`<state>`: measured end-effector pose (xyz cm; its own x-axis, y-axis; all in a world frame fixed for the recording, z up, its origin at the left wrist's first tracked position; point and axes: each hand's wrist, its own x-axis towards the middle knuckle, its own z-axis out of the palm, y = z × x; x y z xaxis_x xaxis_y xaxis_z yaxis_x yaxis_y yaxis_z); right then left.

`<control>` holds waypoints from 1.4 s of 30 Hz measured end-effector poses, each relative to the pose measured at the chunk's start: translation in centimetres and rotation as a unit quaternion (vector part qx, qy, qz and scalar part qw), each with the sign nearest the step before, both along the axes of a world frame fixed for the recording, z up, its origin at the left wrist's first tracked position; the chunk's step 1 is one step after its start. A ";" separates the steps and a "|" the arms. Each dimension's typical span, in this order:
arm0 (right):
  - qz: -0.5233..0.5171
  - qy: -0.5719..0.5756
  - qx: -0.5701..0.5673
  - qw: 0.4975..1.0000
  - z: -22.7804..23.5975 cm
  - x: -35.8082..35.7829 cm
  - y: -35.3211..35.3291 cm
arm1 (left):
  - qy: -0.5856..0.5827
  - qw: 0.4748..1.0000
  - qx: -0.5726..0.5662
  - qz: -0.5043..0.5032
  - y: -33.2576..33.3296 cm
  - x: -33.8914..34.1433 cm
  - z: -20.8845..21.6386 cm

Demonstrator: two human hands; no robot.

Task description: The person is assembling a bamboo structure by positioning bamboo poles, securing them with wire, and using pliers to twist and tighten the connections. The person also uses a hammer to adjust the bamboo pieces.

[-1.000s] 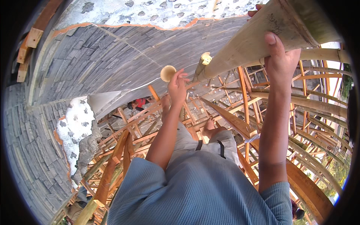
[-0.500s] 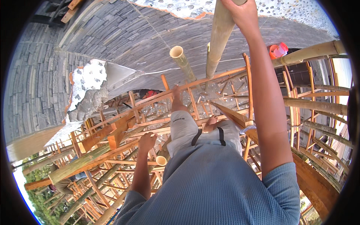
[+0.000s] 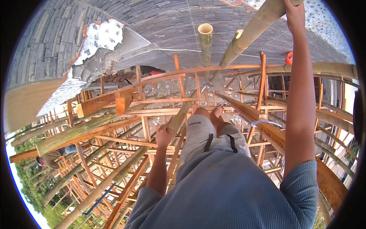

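Observation:
My right arm reaches far up and forward, and the right hand [image 3: 295, 17] is closed around the upper part of a thick bamboo pole [image 3: 253, 32]. That pole slants down and left toward the wooden frame below. Lower on the left, my left hand [image 3: 164, 136] has its fingers curled, with nothing seen in them. It appears over another slanting bamboo pole [image 3: 179, 119]; I cannot tell whether they touch. An upright bamboo pole [image 3: 205, 47] with a hollow top stands to the left of the held one. A bare foot [image 3: 218, 111] is between wooden bars.
Wooden bars and bamboo poles form scaffolding, with a rubble-strewn floor [image 3: 167, 89] below. A thick timber plank [image 3: 244, 108] slopes down on the right. Grey stone-clad wall [image 3: 171, 23] with a broken plaster edge rises ahead. Another person [image 3: 57, 157] is at far left.
My view has shifted, and the held pole now leans more to the right at its top. My right hand still grips it. The left hand has come over the slanting pole beside my leg.

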<state>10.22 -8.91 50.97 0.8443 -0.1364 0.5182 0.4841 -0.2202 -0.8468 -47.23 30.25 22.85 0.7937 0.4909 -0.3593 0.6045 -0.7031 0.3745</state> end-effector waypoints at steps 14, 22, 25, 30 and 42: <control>0.030 0.173 -0.133 0.976 1.0 -1.9 -1.2 | -0.078 0.989 0.127 -0.001 -0.6 -0.8 -1.1; 0.006 0.131 -0.106 0.986 -1.2 -1.5 0.1 | -0.076 0.989 0.127 -0.022 -0.4 -0.4 -0.5; -0.014 0.127 -0.126 0.984 -0.7 -0.8 -0.1 | -0.083 0.989 0.123 -0.026 -0.1 0.1 -0.4; -0.019 0.148 -0.125 0.981 -1.0 -1.9 -0.1 | -0.103 0.986 0.127 -0.031 -0.2 -0.4 -0.2; -0.066 0.256 -0.050 0.963 -10.9 -15.1 3.5 | -0.088 0.988 0.125 -0.019 -0.2 -0.1 0.9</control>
<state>-4.86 -5.42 40.10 0.9714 -0.2310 0.0552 -0.0284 -0.3437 -0.9386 -47.37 30.05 23.76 0.8532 0.5146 -0.0850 0.5158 -0.8084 0.2836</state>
